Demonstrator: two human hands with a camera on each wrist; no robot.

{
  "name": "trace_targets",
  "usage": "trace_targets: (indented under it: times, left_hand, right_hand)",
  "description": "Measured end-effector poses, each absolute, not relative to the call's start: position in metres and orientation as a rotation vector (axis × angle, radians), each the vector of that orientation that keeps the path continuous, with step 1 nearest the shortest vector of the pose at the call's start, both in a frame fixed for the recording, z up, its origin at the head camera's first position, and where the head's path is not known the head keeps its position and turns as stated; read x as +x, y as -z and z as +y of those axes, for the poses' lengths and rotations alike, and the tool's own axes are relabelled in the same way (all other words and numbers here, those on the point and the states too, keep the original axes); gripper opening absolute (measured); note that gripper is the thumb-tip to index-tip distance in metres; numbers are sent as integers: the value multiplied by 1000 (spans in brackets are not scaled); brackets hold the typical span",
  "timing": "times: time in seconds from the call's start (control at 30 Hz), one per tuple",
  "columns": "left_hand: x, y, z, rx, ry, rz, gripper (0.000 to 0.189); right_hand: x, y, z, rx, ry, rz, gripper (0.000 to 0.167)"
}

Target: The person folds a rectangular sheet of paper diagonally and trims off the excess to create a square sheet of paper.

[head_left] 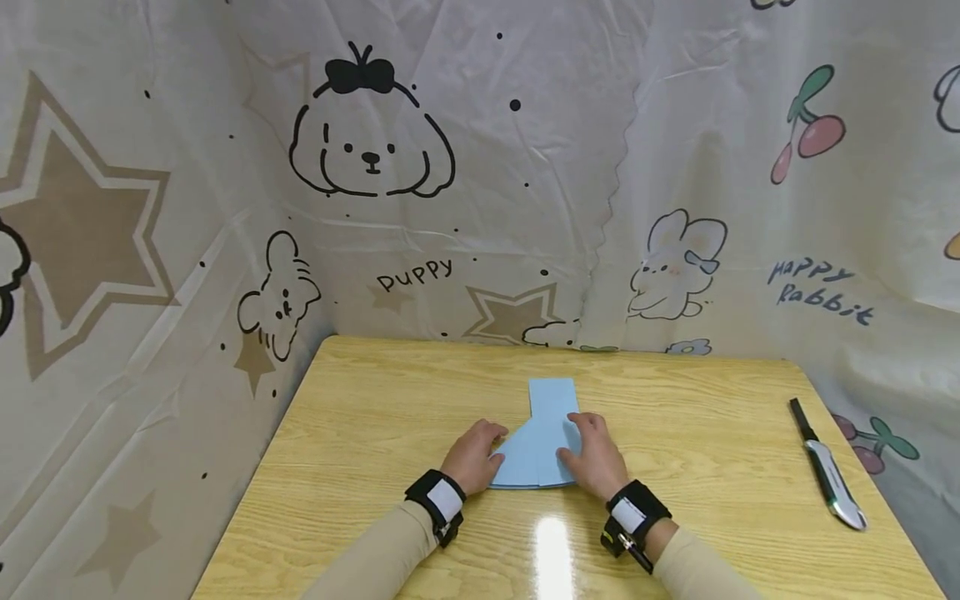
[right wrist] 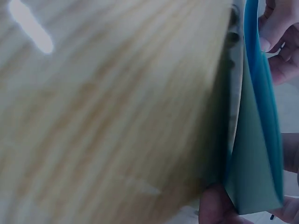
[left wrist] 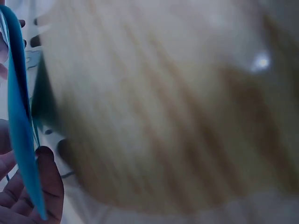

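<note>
A folded sheet of light blue paper (head_left: 551, 442) lies near the middle of the table, with a narrow strip pointing away and a wider, slanted part towards me. My left hand (head_left: 471, 458) pinches its left corner, thumb on one side and fingers on the other. On the right edge, my right hand (head_left: 600, 460) grips the paper the same way. Both wrist views show the blue paper (left wrist: 18, 107) edge-on, its layers standing slightly apart. In the right wrist view a pale flap of the paper (right wrist: 252, 172) hangs between the fingers.
A utility knife (head_left: 831, 479) with a dark blade end lies at the table's right side. The wooden table (head_left: 360, 392) meets a printed cloth (head_left: 480, 208) hanging behind it and at both sides. A bright light reflection shows near the front.
</note>
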State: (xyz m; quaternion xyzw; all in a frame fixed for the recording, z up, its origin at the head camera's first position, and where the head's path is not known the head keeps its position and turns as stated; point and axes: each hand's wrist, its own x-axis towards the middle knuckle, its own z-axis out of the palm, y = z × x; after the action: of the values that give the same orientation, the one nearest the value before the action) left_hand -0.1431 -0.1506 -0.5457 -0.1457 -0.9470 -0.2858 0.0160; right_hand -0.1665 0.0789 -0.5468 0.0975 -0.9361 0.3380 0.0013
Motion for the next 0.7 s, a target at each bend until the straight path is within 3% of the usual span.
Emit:
trace_targets:
  times: [0.3, 0.53, 0.7]
  left_hand:
    - [-143, 551, -148, -526, 707, -3008, 32]
    - [-141, 550, -145, -638, 298, -3021, 32]
    - [-138, 542, -141, -749, 159, -3070, 42]
  right_hand:
    - [-161, 557, 81, 476, -706, -2933, 33]
    - [-161, 559, 81, 538, -622, -2921, 29]
    - [-162, 560, 84, 542, -659, -2947, 27]
